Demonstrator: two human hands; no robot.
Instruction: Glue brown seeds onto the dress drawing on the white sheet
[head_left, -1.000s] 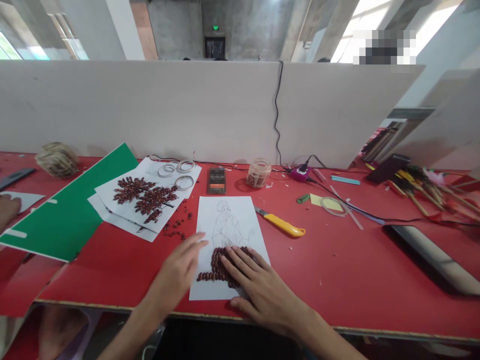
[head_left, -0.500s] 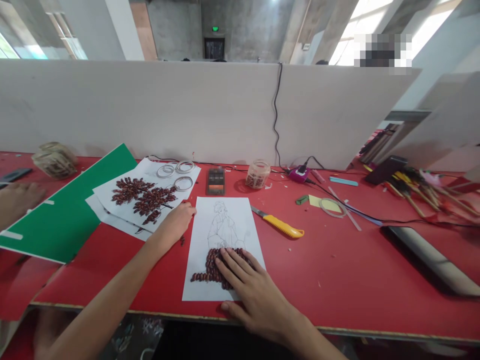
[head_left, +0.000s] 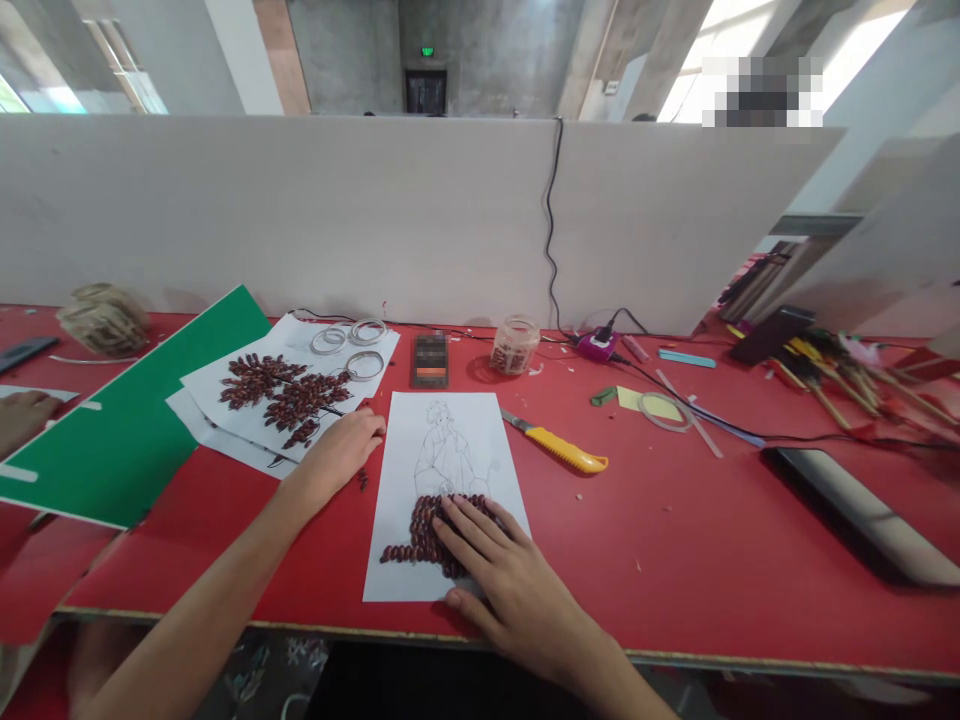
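Note:
A white sheet (head_left: 386, 500) with a pencil drawing of a robed figure lies before me, its lower part covered by rows of glossy dark red-brown seeds (head_left: 426, 525). My right hand (head_left: 499, 570) rests flat over these seeds, fingers stretched out, hiding some of them. Left of the sheet, my left hand (head_left: 349, 450) is on the table by the corner of another sheet (head_left: 217, 405), which bears clusters of similar seeds (head_left: 311, 400). Its fingers are curled together; anything between them is hidden. A few loose seeds (head_left: 363, 478) lie beside it.
A yellow utility knife (head_left: 566, 450) lies right of the drawing. Behind are a jar of seeds (head_left: 515, 345), a phone (head_left: 430, 362) and tape rings (head_left: 365, 366). A green board (head_left: 150, 440) and another person's hand (head_left: 26, 420) are left; a large black device (head_left: 855, 515) is right.
My left hand has shifted very slightly left. My right hand stays on the seeds. The other person's hand at the far left has moved lower and toward the frame's edge.

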